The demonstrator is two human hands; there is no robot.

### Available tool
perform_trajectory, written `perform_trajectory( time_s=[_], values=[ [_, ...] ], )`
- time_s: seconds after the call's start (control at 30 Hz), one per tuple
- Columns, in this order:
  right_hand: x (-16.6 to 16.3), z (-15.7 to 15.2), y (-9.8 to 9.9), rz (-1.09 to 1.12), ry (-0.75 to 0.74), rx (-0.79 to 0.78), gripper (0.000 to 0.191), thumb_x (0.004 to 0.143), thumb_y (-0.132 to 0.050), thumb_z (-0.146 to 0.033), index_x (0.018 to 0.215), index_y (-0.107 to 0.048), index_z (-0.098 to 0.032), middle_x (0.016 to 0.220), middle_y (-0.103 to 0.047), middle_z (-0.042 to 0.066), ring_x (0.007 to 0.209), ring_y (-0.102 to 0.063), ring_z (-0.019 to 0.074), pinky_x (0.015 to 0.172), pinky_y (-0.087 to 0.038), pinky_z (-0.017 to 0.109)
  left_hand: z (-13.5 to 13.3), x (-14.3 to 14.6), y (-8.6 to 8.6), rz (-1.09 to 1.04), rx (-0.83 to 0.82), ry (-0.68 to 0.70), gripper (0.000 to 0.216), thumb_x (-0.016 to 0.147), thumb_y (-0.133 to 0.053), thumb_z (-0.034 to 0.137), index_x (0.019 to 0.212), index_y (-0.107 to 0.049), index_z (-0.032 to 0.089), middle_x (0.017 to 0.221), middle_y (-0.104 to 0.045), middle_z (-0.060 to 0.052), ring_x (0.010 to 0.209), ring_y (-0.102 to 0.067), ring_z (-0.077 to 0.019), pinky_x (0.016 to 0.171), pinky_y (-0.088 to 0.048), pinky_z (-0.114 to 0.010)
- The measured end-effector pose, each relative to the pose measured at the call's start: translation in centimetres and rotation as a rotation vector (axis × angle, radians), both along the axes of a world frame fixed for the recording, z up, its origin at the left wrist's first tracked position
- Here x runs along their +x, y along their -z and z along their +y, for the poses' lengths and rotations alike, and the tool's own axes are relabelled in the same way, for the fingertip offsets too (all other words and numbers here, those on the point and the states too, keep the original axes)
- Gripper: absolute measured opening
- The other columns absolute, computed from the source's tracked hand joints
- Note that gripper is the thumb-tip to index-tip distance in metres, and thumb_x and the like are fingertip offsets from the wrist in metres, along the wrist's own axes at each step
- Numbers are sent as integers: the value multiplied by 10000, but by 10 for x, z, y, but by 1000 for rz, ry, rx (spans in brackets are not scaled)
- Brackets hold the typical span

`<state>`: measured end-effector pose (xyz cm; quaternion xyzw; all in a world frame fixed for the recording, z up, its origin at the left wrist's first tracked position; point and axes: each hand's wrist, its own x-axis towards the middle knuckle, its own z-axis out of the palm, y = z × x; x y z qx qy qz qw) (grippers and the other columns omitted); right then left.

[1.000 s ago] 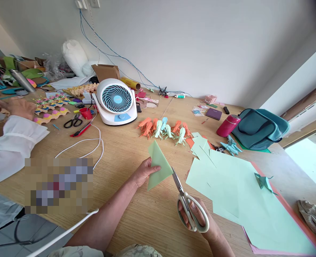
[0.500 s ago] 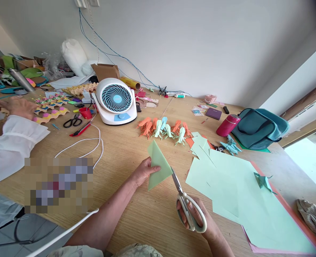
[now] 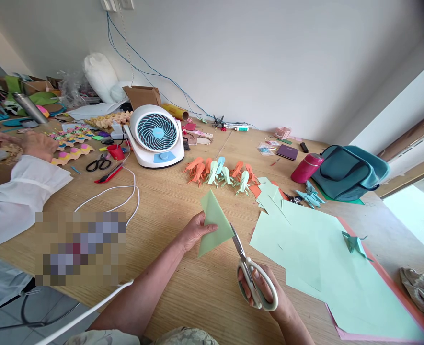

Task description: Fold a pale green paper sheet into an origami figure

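Note:
My left hand (image 3: 194, 231) pinches a folded triangle of light green paper (image 3: 214, 221), thumb on its front face. In my right hand (image 3: 264, 287) is a pair of scissors (image 3: 248, 273) with pale handles, my fingers through the loops. The blade tips are at the paper's right-hand corner; whether they touch it I cannot tell. To the right lie large light green sheets (image 3: 305, 249) over orange and pink ones. Behind the paper stands a row of small folded paper figures (image 3: 226, 175) in orange, green and pale blue.
A white fan (image 3: 156, 136) stands at the back left, its cable (image 3: 136, 191) looping over the table. A co-worker's hands (image 3: 35, 143) are at far left, near black scissors (image 3: 98, 163) and a red cutter (image 3: 108, 173). A pink bottle (image 3: 307, 167) and teal bag (image 3: 348, 172) stand right.
Both hands keep their holds, with the paper and scissors almost where they were. The co-worker's hands at the left have shifted slightly to the right.

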<state>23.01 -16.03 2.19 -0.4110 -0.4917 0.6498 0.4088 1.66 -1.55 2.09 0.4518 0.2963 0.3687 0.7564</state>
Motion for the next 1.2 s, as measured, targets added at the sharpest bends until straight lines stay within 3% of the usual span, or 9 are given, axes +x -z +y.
perform_trajectory(
  time_s=[0.33, 0.8, 1.2],
  values=[
    [-1, 1, -1, -26, 14, 29, 537, 914, -467, -634, 881, -617, -120, 547, -521, -4, 417, -462, 90, 401, -332, 208, 0, 0, -2, 15, 5, -11, 444, 675, -845, 313, 1027, -640, 137, 986, -741, -96, 874, -690, -214, 797, -514, -304],
    [-3, 1, 0, -5, 0, 26, 542, 900, -482, -644, 908, -612, -118, 584, -548, 13, 446, -482, 98, 408, -360, 209, -5, 1, -1, 43, 80, 77, 428, 734, -803, 331, 1089, -643, 152, 1098, -726, -104, 985, -685, -235, 834, -516, -308],
    [-2, 2, 2, -12, 11, 42, 515, 935, -447, -606, 908, -604, -117, 575, -536, 4, 450, -469, 97, 426, -356, 220, -4, 3, 0, 20, 78, 74, 401, 753, -789, 309, 1097, -650, 156, 1098, -726, -104, 984, -683, -232, 852, -518, -318]
  ],
)
